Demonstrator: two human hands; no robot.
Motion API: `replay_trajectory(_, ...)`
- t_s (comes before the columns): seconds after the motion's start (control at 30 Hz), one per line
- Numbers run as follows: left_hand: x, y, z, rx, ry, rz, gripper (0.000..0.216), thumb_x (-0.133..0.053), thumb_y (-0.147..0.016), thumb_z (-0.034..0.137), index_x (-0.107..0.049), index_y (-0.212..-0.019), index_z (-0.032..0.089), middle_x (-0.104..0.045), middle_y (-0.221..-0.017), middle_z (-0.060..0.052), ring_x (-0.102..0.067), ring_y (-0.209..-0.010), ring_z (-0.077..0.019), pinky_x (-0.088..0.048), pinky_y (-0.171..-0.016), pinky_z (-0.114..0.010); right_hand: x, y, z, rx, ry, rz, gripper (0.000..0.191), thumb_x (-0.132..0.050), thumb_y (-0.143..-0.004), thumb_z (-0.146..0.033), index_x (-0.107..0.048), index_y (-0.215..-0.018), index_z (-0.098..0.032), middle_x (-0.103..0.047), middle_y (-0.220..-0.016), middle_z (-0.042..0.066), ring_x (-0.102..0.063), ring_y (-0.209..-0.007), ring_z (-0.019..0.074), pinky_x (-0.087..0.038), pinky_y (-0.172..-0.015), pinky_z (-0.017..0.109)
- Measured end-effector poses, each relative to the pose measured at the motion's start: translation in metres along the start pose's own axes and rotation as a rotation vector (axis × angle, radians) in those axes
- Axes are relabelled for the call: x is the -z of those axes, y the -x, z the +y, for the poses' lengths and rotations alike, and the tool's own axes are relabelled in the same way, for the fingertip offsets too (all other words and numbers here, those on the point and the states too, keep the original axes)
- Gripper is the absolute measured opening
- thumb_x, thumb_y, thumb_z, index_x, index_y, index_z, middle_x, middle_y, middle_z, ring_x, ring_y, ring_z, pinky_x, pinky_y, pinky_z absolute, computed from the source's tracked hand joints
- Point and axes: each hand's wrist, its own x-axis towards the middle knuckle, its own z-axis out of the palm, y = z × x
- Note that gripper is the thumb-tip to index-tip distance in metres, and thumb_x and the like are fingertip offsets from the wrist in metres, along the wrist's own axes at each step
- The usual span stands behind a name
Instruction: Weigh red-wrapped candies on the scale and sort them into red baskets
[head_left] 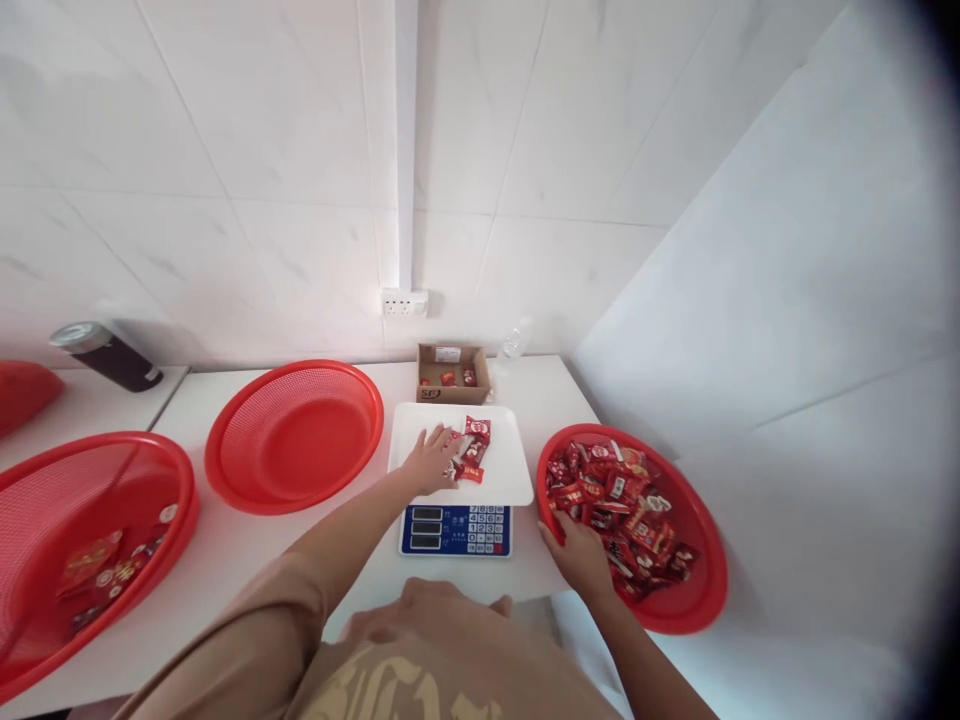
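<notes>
My left hand [431,458] rests on the white pan of a blue digital scale [456,528], fingers spread and touching a few red-wrapped candies [472,450] lying on the pan. My right hand [579,553] sits at the near left rim of a red basket [694,590] that holds several red-wrapped candies [615,500]; its fingers curl over the rim and I cannot make out anything in them.
An empty red basket [294,435] stands left of the scale. Another red basket [90,540] at far left holds a few packets. A small cardboard box [452,373] and a clear bottle [513,343] sit by the tiled wall. A dark canister [105,355] lies at back left.
</notes>
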Motion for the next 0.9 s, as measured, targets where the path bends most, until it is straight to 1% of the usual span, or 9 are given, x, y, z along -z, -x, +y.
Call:
replay_trajectory(0.07, 0.004, -0.012, -0.008, -0.010, -0.016, -0.020, 0.087, -0.067, -0.069, 0.044, -0.027, -0.142, 0.019, -0.023, -0.151, -0.017, -0.010, -0.140, -0.0341, -0.010, -0.110, -0.054, 0.002, 0.000, -0.001, -0.007, -0.012, -0.007, 0.048, -0.035, -0.089, -0.045, -0.058, -0.114, -0.011, -0.069, -0.101, 0.014, -0.062, -0.096, 0.0237, -0.037, -0.092, 0.035)
replay_trajectory(0.13, 0.007, -0.020, -0.015, -0.025, -0.025, -0.016, 0.078, -0.066, -0.072, 0.040, -0.033, -0.139, 0.021, -0.034, -0.146, -0.016, -0.017, -0.139, -0.0323, -0.013, -0.110, -0.051, 0.003, 0.000, -0.002, -0.015, -0.022, -0.009, 0.049, -0.036, -0.089, -0.046, -0.059, -0.114, -0.011, -0.069, -0.101, 0.014, -0.062, -0.096, 0.0247, -0.037, -0.091, 0.035)
replay_trajectory(0.27, 0.007, -0.023, -0.018, -0.035, -0.039, 0.011, 0.055, -0.055, -0.081, 0.033, -0.041, -0.134, 0.025, -0.050, -0.129, -0.011, -0.040, -0.124, -0.0248, -0.029, -0.103, -0.038, 0.002, 0.000, -0.001, -0.012, -0.034, -0.003, 0.049, -0.037, -0.088, -0.045, -0.059, -0.115, -0.011, -0.069, -0.101, 0.015, -0.062, -0.096, 0.0254, -0.036, -0.093, 0.037)
replay_trajectory(0.37, 0.004, -0.017, -0.013, 0.006, -0.050, 0.048, 0.050, -0.050, -0.084, 0.040, -0.042, -0.133, 0.029, -0.050, -0.126, -0.011, -0.042, -0.118, -0.0268, -0.032, -0.098, -0.040, 0.000, -0.001, 0.000, -0.014, -0.045, -0.004, 0.048, -0.037, -0.088, -0.045, -0.059, -0.115, -0.012, -0.068, -0.103, 0.014, -0.061, -0.097, 0.0247, -0.036, -0.093, 0.036)
replay_trajectory(0.47, -0.001, -0.010, -0.007, 0.078, -0.049, 0.083, 0.055, -0.045, -0.084, 0.051, -0.039, -0.135, 0.031, -0.043, -0.132, -0.012, -0.039, -0.119, -0.0312, -0.030, -0.098, -0.046, 0.000, -0.001, 0.001, -0.020, -0.048, -0.007, 0.048, -0.037, -0.088, -0.044, -0.059, -0.115, -0.011, -0.068, -0.105, 0.015, -0.061, -0.098, 0.0246, -0.036, -0.094, 0.036)
replay_trajectory(0.57, -0.004, -0.008, -0.001, 0.152, -0.019, 0.074, 0.062, -0.049, -0.081, 0.055, -0.036, -0.136, 0.030, -0.039, -0.135, -0.014, -0.042, -0.115, -0.0334, -0.038, -0.089, -0.046, 0.000, -0.001, 0.001, -0.010, -0.057, -0.018, 0.050, -0.036, -0.088, -0.045, -0.058, -0.116, -0.010, -0.067, -0.106, 0.015, -0.061, -0.098, 0.0253, -0.037, -0.093, 0.037)
replay_trajectory(0.7, -0.005, -0.014, 0.006, 0.225, 0.052, 0.035, 0.054, -0.053, -0.081, 0.042, -0.040, -0.133, 0.033, -0.039, -0.132, -0.012, -0.051, -0.105, -0.0298, -0.046, -0.075, -0.039, 0.000, -0.002, 0.001, -0.013, -0.063, -0.031, 0.051, -0.036, -0.089, -0.045, -0.058, -0.117, -0.008, -0.067, -0.107, 0.016, -0.060, -0.099, 0.0257, -0.036, -0.094, 0.037)
replay_trajectory(0.8, -0.007, -0.019, 0.008, 0.262, 0.110, 0.033, 0.045, -0.056, -0.079, 0.028, -0.048, -0.124, 0.032, -0.041, -0.128, -0.010, -0.053, -0.104, -0.0274, -0.047, -0.076, -0.036, 0.002, -0.002, 0.001, -0.015, -0.058, -0.039, 0.051, -0.037, -0.089, -0.045, -0.057, -0.117, -0.008, -0.067, -0.105, 0.016, -0.061, -0.099, 0.0262, -0.036, -0.094, 0.037)
replay_trajectory(0.9, -0.008, -0.022, 0.006, 0.281, 0.177, 0.059, 0.039, -0.061, -0.074, 0.019, -0.057, -0.111, 0.026, -0.046, -0.122, -0.010, -0.054, -0.102, -0.0264, -0.046, -0.080, -0.037, 0.003, -0.002, 0.001, -0.014, -0.061, -0.040, 0.050, -0.037, -0.088, -0.044, -0.058, -0.116, -0.008, -0.068, -0.104, 0.016, -0.061, -0.099, 0.0265, -0.037, -0.094, 0.037)
